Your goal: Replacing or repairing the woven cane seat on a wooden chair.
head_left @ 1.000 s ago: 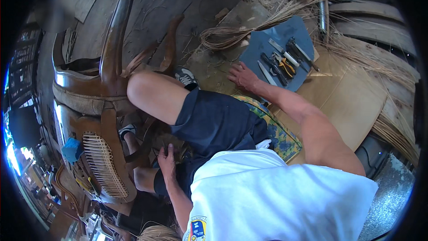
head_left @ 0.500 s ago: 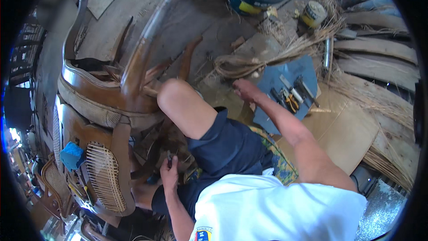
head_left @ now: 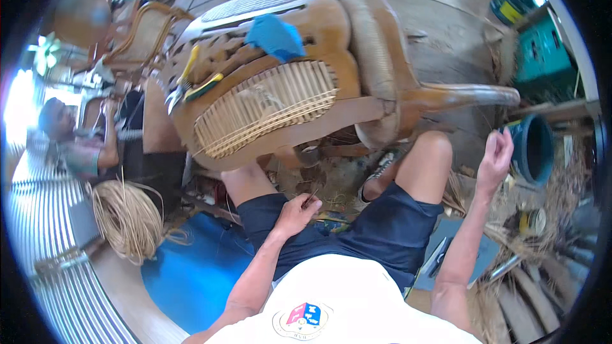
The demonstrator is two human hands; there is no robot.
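A carved wooden chair (head_left: 255, 134) lies tipped over in front of my knees. Its oval back panel (head_left: 268, 105) carries close-set cane strips, with a few strands woven across one edge. My left hand (head_left: 297, 216) rests by my lap, fingers closed around a small dark thing too hidden to name. To the right of the chair leg (head_left: 472, 95), my right hand (head_left: 495, 160) is raised with its fingers curled together. Whatever it pinches is too fine to make out. A blue cloth (head_left: 275, 36), yellow-handled pliers (head_left: 190, 67) and a yellow-and-black tool (head_left: 204, 87) lie on the chair.
A coil of cane (head_left: 127, 220) sits at left near a blue mat (head_left: 194, 274). On the right stand a dark teal bucket (head_left: 534, 150), a green crate (head_left: 542, 54) and a small tin (head_left: 532, 223). Another person (head_left: 73, 134) sits at far left.
My view has swung left, bringing the chair's panel to the middle. My right hand has left the area by the tool board and risen near the chair leg. My left hand stays closed.
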